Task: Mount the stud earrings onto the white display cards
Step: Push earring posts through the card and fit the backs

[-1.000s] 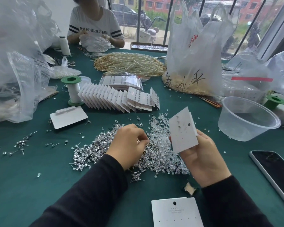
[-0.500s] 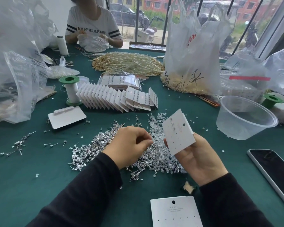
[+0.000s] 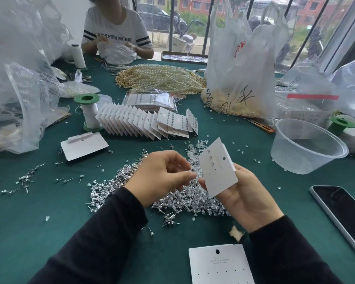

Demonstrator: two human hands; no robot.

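Far L: a loose card (image 3: 84,145) lies flat on the green cloth, and a row of finished cards (image 3: 135,124) stands behind it. Moving in, the stud pile (image 3: 111,187) is spread under and around the L wrist. The left hand (image 3: 164,177) hovers above it, fingers curled, thumb & forefinger pinched tight. A thin post shows at the tips, so I read it as one stud (image 3: 190,171), tho it's tiny. Here's the key bit: the card (image 3: 219,175) sits just R of those fingertips, nearly touching, its printed face turned toward the L hand & camera. It's tilted, long axis running top-L down to bottom-R. Two mounted studs (image 3: 209,151) show near its upper-L edge, w/ bare holes lower down. So my guess is a short push rightward, post into a free hole. The L hand is the nearer one and does the work. The right hand (image 3: 244,197) grips the card, thumb on the lower-L edge, fingers behind as backing. Further R: an empty-looking tub (image 3: 307,146), then a phone (image 3: 342,214) at the edge.
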